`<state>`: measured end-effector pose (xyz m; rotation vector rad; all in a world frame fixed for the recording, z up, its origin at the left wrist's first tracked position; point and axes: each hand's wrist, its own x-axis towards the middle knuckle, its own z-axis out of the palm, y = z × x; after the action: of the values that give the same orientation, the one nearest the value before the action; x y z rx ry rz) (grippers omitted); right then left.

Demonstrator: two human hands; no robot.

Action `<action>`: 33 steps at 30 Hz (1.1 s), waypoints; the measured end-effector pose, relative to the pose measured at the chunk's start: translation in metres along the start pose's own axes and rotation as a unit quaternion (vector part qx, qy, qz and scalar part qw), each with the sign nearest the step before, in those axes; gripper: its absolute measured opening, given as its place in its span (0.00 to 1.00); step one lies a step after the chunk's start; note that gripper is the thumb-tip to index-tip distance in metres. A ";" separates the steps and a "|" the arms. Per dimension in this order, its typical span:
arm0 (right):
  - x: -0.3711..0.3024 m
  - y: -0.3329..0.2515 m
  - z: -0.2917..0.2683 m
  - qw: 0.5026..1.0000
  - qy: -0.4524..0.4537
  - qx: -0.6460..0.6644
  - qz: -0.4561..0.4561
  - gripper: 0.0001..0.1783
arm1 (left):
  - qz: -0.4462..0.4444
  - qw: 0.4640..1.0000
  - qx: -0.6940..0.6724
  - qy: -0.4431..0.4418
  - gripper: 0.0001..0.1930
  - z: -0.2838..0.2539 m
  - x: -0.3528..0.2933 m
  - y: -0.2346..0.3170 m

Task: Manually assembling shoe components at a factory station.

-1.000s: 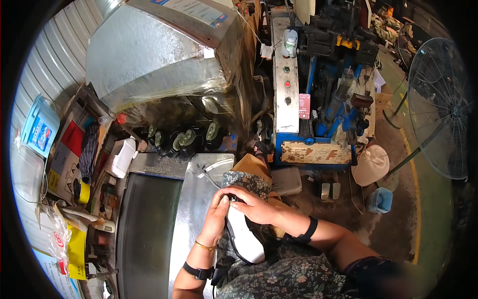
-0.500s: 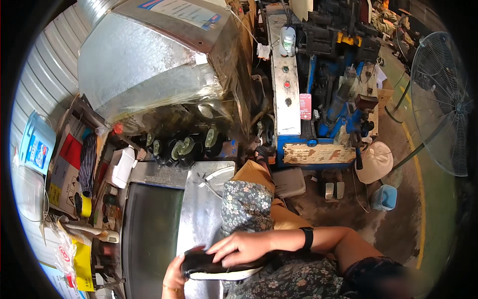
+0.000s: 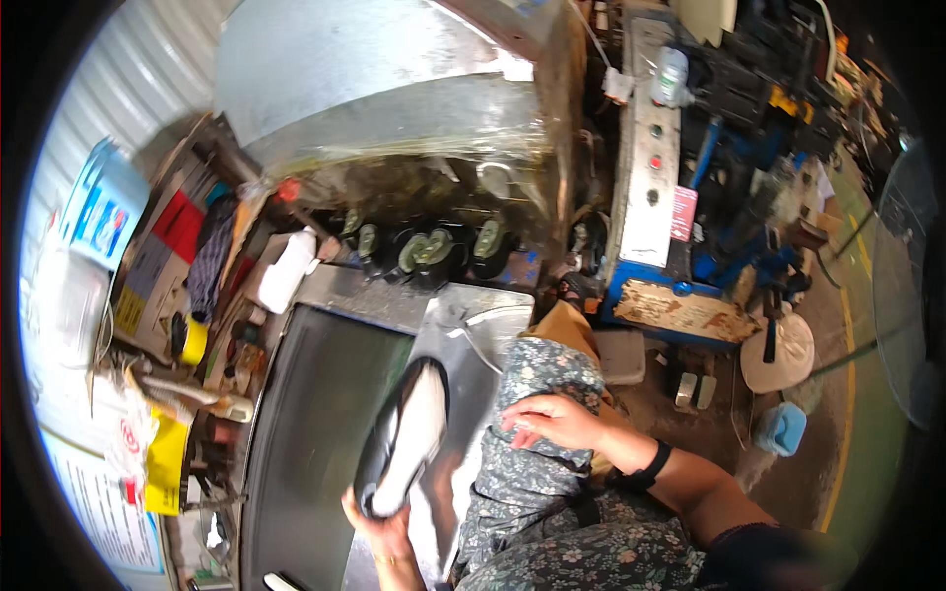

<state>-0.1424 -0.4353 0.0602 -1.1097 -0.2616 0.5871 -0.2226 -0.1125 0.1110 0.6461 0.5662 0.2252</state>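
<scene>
My left hand [image 3: 382,527] grips one end of a black shoe [image 3: 372,461] over the metal ledge. The shoe stands out lengthwise away from me, and its long white underside [image 3: 414,433] faces up within a black border. Over my flowered apron [image 3: 552,369], my right hand [image 3: 557,422] hovers with loosely bent fingers and nothing visible in it. It is apart from the shoe. A dark conveyor belt [image 3: 320,424] runs left of the shoe, and a small white-edged piece [image 3: 281,583] lies at its near end.
Several black shoes or lasts with green tops [image 3: 434,251] line the ledge under a large metal hood [image 3: 374,79]. A cluttered shelf [image 3: 158,271] stands left. On the right are a blue-framed machine [image 3: 680,305], a stool [image 3: 778,350], a blue bucket [image 3: 781,428] and a fan [image 3: 902,286].
My left hand has swung the shoe from across my lap to pointing away, white underside up. My right hand has let go and moved right. The view has shifted.
</scene>
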 end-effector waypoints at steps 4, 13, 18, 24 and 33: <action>0.004 0.006 0.002 1.000 -0.005 0.008 0.020 0.17 | -0.003 0.995 0.013 -0.096 0.22 0.037 0.081 0.020; 0.004 0.003 -0.002 0.998 0.012 0.025 0.049 0.16 | 0.097 0.952 0.176 -0.231 0.27 0.214 0.250 -0.006; 0.016 0.001 0.002 0.999 -0.015 -0.003 0.051 0.17 | 0.203 0.774 0.512 -0.312 0.24 0.284 0.367 -0.064; 0.021 0.000 -0.007 0.998 -0.025 0.033 0.042 0.18 | 0.325 0.478 0.786 -0.219 0.23 0.344 0.401 -0.199; 0.022 -0.006 -0.016 0.995 -0.088 0.047 0.022 0.19 | 0.247 0.524 0.797 -0.169 0.26 0.327 0.438 -0.253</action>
<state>-0.1147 -0.4374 0.0567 -0.9764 -0.3599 0.7306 0.3294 -0.3141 -0.0195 2.6487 0.0015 0.0254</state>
